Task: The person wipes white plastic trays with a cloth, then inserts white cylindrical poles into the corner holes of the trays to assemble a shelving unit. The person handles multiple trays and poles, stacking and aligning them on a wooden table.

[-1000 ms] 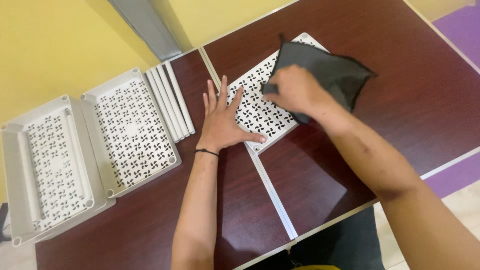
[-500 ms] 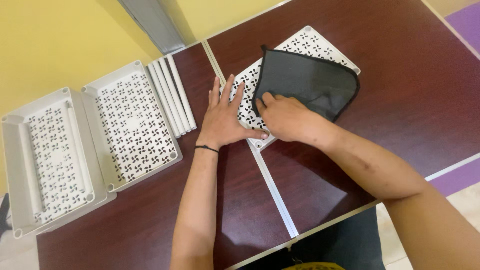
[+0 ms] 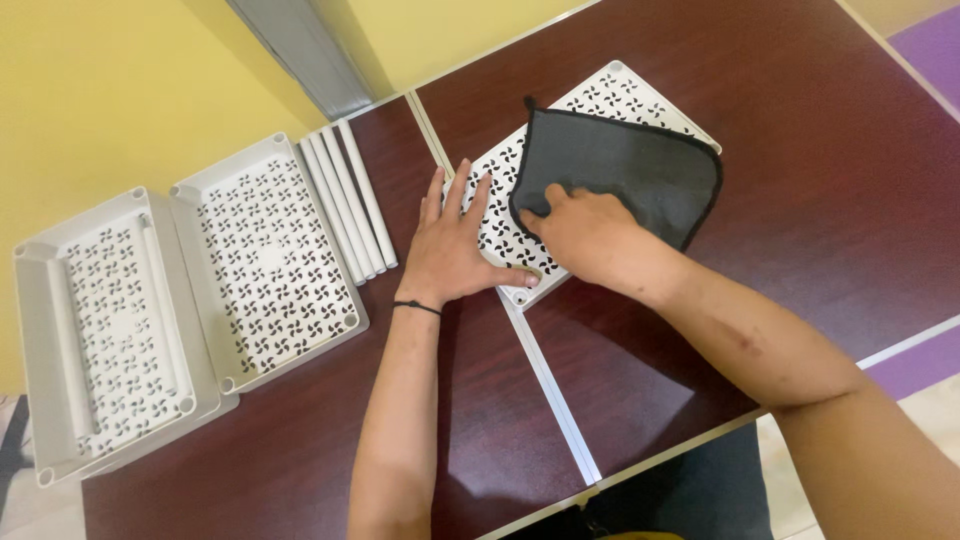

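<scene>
right hand [image 3: 590,235]: fingers pressed flat on a dark grey cloth [image 3: 625,170], not gripping it
left hand [image 3: 455,250]: fingers splayed, released, pinning the white perforated panel [image 3: 500,225] down
panel: far side of the dark desk [image 3: 800,200], under the cloth
desk's left end: white tubes [image 3: 350,200], two more trays [image 3: 180,290]

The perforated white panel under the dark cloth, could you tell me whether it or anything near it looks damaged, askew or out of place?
Nothing stands out. The white panel lies flat on the table, left hand pressed on it, right hand on the dark cloth. The two trays and the tubes sit neatly alongside.
</scene>
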